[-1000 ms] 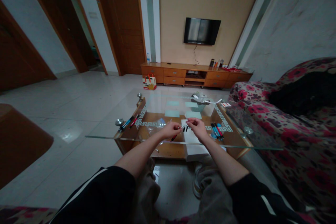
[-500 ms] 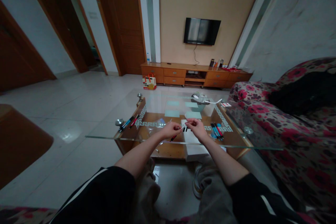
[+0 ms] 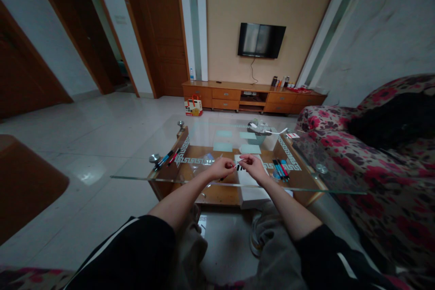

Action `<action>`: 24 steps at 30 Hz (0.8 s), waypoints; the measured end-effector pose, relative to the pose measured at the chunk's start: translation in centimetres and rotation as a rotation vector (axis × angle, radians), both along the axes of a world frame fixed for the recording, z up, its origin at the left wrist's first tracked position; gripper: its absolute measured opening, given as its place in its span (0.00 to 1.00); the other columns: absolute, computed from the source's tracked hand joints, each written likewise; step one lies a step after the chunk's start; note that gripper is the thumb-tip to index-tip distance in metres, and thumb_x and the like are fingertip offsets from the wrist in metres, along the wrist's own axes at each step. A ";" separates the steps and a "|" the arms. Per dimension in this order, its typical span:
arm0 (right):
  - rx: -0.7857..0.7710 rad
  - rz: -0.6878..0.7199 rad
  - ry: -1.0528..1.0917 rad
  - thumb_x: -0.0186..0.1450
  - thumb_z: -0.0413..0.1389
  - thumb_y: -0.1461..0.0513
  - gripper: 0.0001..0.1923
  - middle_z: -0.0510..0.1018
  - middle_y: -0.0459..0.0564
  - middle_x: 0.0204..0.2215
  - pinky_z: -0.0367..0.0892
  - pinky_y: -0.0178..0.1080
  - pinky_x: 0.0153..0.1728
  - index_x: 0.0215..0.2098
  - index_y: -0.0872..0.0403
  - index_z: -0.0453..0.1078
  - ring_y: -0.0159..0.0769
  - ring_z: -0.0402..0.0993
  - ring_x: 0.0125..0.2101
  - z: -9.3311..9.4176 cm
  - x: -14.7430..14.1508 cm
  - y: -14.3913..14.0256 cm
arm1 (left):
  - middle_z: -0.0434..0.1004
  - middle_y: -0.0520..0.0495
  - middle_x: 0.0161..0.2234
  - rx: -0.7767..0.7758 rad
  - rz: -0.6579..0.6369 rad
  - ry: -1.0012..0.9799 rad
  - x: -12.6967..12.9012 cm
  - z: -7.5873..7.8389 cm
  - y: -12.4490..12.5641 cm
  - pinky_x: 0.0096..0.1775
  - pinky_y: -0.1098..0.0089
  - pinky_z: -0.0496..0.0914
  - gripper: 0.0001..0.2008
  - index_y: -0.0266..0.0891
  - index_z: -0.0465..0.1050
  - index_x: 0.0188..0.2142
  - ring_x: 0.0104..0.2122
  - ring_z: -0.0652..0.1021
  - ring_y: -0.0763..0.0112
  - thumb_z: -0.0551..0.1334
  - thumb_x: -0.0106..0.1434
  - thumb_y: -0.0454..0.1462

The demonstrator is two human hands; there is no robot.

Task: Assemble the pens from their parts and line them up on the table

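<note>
Both hands have been drawn slightly closer together since the earlier pictures, and the red tip seen below the left hand is now mostly hidden. At the far left of the glass counter (image 3: 142, 176), a small group of pens (image 3: 166, 158) is laid out, untouched. The left hand (image 3: 220, 168) is held over the middle of the counter, its fingers (image 3: 228, 166) pinched narrowly around a pen (image 3: 227, 173), of which only a short stretch can be seen. A thin white piece (image 3: 236, 165), perhaps a refill or a cap, is gripped between the two hands; which it is cannot be told. The right hand (image 3: 253, 166) is closed on the other end of that piece, fingers tight. A white sheet (image 3: 249, 181) lies under the right hand, and more pens (image 3: 280, 168) are set just to its right. A flowered sofa (image 3: 390, 181) stands further right. A pen is judged to be mid-assembly or being taken apart. The next move calls for a steady, straight push or pull along the pen's length.
</note>
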State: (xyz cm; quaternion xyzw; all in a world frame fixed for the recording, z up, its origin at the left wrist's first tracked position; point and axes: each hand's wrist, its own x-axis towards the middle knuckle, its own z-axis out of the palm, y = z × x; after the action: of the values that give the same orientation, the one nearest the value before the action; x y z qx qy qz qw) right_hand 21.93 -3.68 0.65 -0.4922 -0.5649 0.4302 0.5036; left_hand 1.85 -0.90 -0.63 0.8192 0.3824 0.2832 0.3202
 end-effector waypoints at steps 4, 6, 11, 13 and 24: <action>-0.005 0.044 0.009 0.50 0.66 0.53 0.24 0.77 0.47 0.27 0.65 0.34 0.27 0.41 0.57 0.72 0.32 0.71 0.26 0.0 -0.2 -0.1 | 0.69 0.54 0.21 -0.003 0.002 -0.029 0.1 0.0 -0.1 0.24 0.77 0.58 0.12 0.35 0.77 0.36 0.22 0.67 0.77 0.63 0.58 0.43; -0.012 0.062 0.030 0.49 0.67 0.53 0.25 0.77 0.47 0.26 0.65 0.34 0.28 0.41 0.56 0.71 0.32 0.72 0.26 0.1 -0.3 -0.2 | 0.68 0.55 0.21 -0.019 -0.006 -0.040 0.1 0.1 -0.1 0.24 0.78 0.57 0.13 0.36 0.76 0.38 0.21 0.67 0.77 0.64 0.58 0.42; -0.015 0.035 0.063 0.47 0.68 0.51 0.24 0.75 0.43 0.23 0.63 0.33 0.25 0.34 0.54 0.65 0.31 0.69 0.23 0.3 -0.5 -0.3 | 0.67 0.57 0.21 -0.060 -0.038 -0.092 0.1 0.2 -0.2 0.24 0.77 0.58 0.15 0.37 0.72 0.42 0.21 0.67 0.77 0.65 0.58 0.42; -0.007 0.024 0.061 0.47 0.68 0.51 0.24 0.73 0.42 0.22 0.62 0.33 0.24 0.33 0.53 0.63 0.30 0.68 0.23 0.3 -0.6 -0.4 | 0.66 0.58 0.22 -0.072 -0.055 -0.125 0.2 0.1 -0.2 0.24 0.77 0.58 0.18 0.37 0.70 0.45 0.21 0.67 0.77 0.65 0.57 0.43; -0.010 0.043 0.057 0.47 0.68 0.49 0.28 0.74 0.43 0.22 0.60 0.33 0.22 0.28 0.51 0.55 0.33 0.70 0.23 0.5 -0.6 -0.5 | 0.66 0.57 0.22 -0.072 -0.167 -0.115 0.6 -0.3 0.0 0.26 0.76 0.60 0.30 0.37 0.63 0.60 0.22 0.66 0.77 0.64 0.60 0.40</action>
State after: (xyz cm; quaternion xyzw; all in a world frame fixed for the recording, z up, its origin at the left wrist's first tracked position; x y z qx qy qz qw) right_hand 21.32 -4.23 1.11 -0.4700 -0.5584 0.4577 0.5077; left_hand 2.41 -0.94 -0.90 0.8186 0.3037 0.2880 0.3934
